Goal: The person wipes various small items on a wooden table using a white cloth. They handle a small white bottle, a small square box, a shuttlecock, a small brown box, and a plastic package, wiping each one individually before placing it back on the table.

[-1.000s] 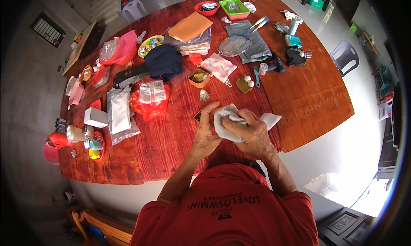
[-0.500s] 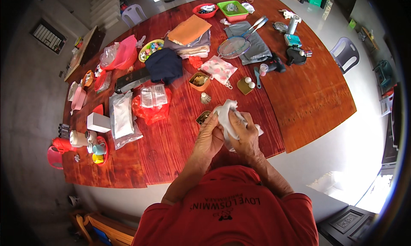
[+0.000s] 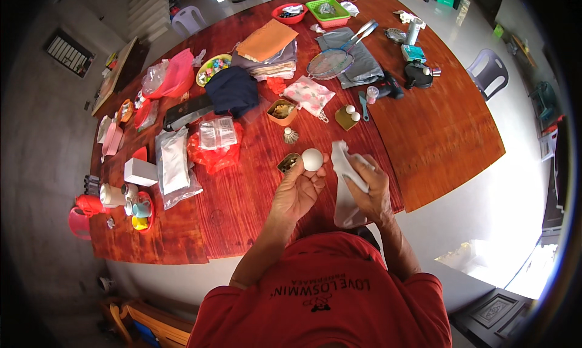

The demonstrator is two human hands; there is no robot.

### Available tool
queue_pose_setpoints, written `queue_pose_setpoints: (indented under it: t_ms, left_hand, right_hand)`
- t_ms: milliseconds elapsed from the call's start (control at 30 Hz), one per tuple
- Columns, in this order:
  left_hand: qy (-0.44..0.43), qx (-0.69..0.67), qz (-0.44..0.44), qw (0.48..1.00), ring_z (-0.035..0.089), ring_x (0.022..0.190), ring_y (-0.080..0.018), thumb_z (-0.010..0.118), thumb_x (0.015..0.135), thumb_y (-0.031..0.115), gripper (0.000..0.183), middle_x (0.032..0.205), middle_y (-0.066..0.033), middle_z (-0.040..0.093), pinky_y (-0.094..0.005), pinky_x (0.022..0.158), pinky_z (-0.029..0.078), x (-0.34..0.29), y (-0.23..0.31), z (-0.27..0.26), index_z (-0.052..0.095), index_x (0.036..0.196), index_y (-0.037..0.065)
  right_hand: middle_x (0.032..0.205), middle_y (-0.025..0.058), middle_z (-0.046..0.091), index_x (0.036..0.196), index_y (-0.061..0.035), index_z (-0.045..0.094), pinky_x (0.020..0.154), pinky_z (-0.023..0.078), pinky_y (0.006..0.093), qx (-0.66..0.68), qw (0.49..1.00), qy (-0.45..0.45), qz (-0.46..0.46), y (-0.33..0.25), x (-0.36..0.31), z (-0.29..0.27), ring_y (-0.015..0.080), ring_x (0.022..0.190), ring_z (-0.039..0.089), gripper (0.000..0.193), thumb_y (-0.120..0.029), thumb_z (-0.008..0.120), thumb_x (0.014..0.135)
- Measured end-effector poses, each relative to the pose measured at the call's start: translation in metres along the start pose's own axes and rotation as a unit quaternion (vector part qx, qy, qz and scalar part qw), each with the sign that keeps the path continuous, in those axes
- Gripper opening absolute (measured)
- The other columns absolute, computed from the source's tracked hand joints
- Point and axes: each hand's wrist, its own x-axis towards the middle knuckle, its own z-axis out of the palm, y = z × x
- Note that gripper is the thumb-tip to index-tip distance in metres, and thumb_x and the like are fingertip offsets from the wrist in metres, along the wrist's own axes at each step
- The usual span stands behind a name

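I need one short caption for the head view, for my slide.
The left hand holds a white ball, the right hand a white cloth, at a wooden table.

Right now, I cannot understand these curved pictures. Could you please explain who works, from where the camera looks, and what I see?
No machine is here: a person works barehanded. The view comes from a fisheye camera on that person's head, looking down, so straight edges bend near the rim. The left hand holds a white ball; the right hand holds a white cloth. At the lower edge is the person's red shirt. On the wooden table lie a shuttlecock, rackets, and a dish with two white balls.
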Motion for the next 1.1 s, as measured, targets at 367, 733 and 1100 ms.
queue_pose_setpoints:
  t_ms: [367, 733, 1100]
  left_hand:
    - [0.063, 0.139, 0.037, 0.988, 0.056, 0.089, -0.0095, 0.055, 0.091, 0.011, 0.035, 0.109, -0.0037, 0.06, -0.0233, 0.075, 0.048, -0.004, -0.011, 0.013, 0.05, 0.124, 0.003]
    - [0.07, 0.373, 0.157, 0.912, 0.053, 0.1, -0.0108, 0.068, 0.077, -0.007, 0.059, 0.112, -0.0011, 0.054, -0.0246, 0.088, 0.046, 0.0, -0.012, -0.006, 0.044, 0.129, 0.007]
    - [-0.044, 0.484, 0.234, 0.842, 0.047, 0.116, -0.0169, 0.065, 0.076, -0.011, 0.07, 0.122, -0.0074, 0.05, -0.0307, 0.099, 0.04, 0.0, -0.024, 0.023, 0.032, 0.135, 0.006]
  right_hand:
    - [0.095, 0.0175, 0.061, 0.113, -0.0007, 0.057, 0.071, 0.051, 0.04, -0.077, 0.996, -0.029, 0.034, 0.01, -0.016, 0.024, 0.0343, 0.084, 0.06, 0.036, -0.01, 0.064, 0.079]
    - [0.089, 0.0173, 0.06, 0.107, -0.0032, 0.06, 0.064, 0.052, 0.0404, -0.047, 0.996, -0.058, 0.055, 0.02, -0.04, -0.001, 0.0328, 0.076, 0.063, 0.033, -0.011, 0.068, 0.076]
    - [0.09, 0.016, 0.062, 0.11, -0.003, 0.059, 0.064, 0.051, 0.0378, -0.058, 0.997, -0.032, -0.046, -0.001, 0.004, 0.002, 0.0299, 0.078, 0.061, 0.033, -0.01, 0.064, 0.078]
